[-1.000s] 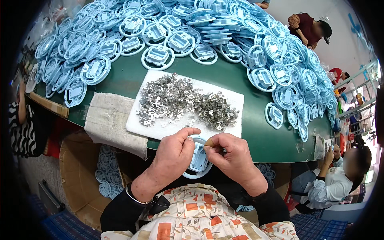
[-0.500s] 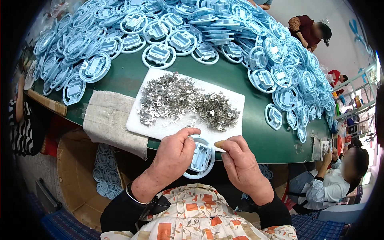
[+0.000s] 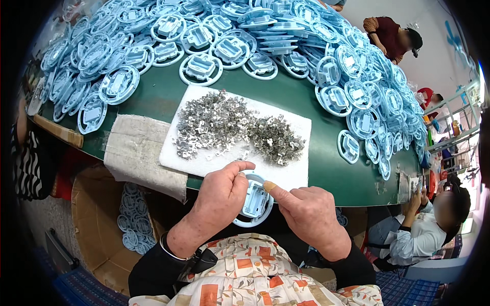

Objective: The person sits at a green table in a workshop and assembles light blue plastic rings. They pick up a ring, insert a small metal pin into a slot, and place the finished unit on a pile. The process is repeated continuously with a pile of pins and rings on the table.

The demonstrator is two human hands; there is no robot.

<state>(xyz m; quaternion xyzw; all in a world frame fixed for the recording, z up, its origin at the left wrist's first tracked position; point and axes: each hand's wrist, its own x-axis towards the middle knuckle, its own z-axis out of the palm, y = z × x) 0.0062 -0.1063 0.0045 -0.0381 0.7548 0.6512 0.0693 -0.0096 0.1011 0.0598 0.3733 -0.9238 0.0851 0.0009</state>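
Observation:
My left hand (image 3: pixel 220 196) is closed round the left side of a light-blue plastic ring part (image 3: pixel 253 199), which has a raised rectangular housing in its middle. The part is tilted in front of my body, at the table's near edge. On my right hand (image 3: pixel 311 217) the thumb wears a tan cover and presses on the part's upper right side. Its other fingers curl in, their tips hidden; whether they hold anything I cannot make out. Just beyond lie several small metal clips (image 3: pixel 214 122), heaped in two piles on a white foam sheet (image 3: pixel 286 178).
A large heap of similar light-blue parts (image 3: pixel 275 30) covers the far side of the green table (image 3: pixel 326 178). A pale cloth pad (image 3: pixel 138 148) lies left of the foam. Below stands a cardboard box (image 3: pixel 97 224) containing more parts. Other people sit around the table.
My right hand has moved slightly left, bringing its thumb from beside the ring part onto its upper right side. My left hand keeps its hold. The view has shifted slightly.

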